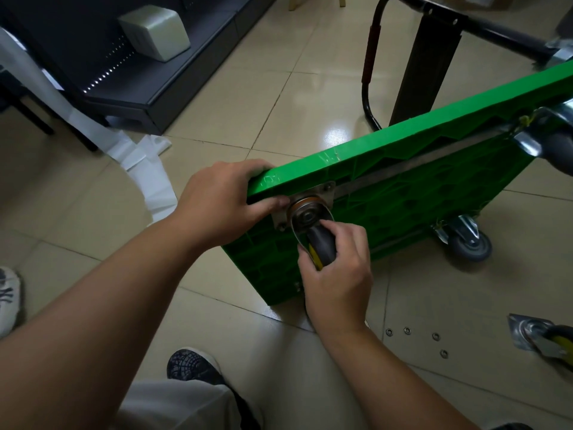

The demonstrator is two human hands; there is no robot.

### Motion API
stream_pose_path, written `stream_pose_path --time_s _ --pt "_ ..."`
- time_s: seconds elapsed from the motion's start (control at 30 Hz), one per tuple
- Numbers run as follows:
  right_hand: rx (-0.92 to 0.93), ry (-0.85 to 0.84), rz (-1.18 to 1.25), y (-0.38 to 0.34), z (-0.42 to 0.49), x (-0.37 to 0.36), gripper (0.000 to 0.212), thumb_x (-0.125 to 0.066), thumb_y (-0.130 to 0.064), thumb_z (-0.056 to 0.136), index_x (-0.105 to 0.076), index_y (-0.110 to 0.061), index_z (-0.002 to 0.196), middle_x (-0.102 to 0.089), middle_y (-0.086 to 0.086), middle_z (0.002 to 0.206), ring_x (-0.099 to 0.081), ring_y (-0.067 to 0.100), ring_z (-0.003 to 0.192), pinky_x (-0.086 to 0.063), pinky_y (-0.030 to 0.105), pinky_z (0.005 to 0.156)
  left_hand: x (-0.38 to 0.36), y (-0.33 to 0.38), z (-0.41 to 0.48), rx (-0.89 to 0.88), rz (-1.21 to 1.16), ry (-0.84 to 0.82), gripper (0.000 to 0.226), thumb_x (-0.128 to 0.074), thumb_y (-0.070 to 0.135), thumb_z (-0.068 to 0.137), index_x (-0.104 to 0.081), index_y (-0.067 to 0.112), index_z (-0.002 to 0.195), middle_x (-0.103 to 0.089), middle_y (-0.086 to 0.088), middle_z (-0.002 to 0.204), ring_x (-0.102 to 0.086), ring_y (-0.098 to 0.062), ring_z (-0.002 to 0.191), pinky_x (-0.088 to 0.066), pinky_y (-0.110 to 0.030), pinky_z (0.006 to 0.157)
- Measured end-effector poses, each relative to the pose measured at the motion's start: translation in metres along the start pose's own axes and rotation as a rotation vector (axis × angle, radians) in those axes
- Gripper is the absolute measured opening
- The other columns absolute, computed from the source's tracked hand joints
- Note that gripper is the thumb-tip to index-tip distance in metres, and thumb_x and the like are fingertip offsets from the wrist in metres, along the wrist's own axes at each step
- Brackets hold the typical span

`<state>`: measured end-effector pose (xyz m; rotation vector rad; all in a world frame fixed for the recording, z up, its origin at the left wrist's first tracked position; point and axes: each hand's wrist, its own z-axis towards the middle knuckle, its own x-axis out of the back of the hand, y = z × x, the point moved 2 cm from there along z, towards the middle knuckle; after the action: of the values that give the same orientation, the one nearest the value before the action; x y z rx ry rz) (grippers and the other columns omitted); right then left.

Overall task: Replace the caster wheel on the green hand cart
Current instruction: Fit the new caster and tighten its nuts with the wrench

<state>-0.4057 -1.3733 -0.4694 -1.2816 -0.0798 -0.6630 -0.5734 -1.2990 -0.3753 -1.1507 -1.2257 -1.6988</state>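
My left grip point(223, 197) clamps the upper corner of the green cart point(403, 212), tipped on edge mid-frame. My right grip point(338, 268) wraps the caster wheel point(321, 243) beneath that corner. A spare caster point(545, 339) lies lower right.

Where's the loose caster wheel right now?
Head view: the loose caster lies on the floor at the right edge, just right of the small metal rings.

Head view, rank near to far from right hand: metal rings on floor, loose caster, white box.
From the right hand, which grips the corner caster:
1. Metal rings, on the floor, just right of its wrist.
2. Loose caster, floor, far right edge.
3. White box, dark shelf, upper left.
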Motion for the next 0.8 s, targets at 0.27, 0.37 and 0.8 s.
stream_pose_path --time_s 0.27,0.37,0.8 --pt "-0.095 -0.097 0.191 -0.001 0.000 0.011 0.041 -0.081 -0.032 0.081 -0.065 -0.018 0.117 -0.055 -0.008 0.115 -0.059 0.006 0.103 -0.053 0.015 0.078 -0.001 0.004 -0.004 -0.018 -0.006 0.034 0.044 -0.065 0.056 0.091 -0.063 0.033 0.128 -0.073 0.006 0.097 -0.066 -0.021 0.084 -0.055 -0.041 0.071" --pt "-0.342 0.021 0.430 0.000 0.016 0.024 0.066 -0.068 -0.059 0.079 -0.057 -0.025 0.134 -0.057 -0.011 0.131 -0.058 -0.002 0.115 -0.051 0.016 0.090 -0.001 0.003 -0.005 -0.017 -0.023 0.032 0.042 -0.066 0.055 0.091 -0.064 0.033 0.127 -0.073 0.006 0.095 -0.066 -0.022 0.084 -0.054 -0.041 0.071" --pt "-0.494 -0.280 0.653 0.004 0.073 0.022 0.065 -0.054 -0.016 0.097 -0.029 -0.029 0.156 -0.033 -0.007 0.160 -0.038 0.008 0.142 -0.035 0.025 0.112 -0.003 0.013 -0.015 0.044 0.020 0.113 0.041 -0.069 0.056 0.089 -0.067 0.034 0.123 -0.070 0.009 0.087 -0.063 -0.021 0.078 -0.037 -0.029 0.059"
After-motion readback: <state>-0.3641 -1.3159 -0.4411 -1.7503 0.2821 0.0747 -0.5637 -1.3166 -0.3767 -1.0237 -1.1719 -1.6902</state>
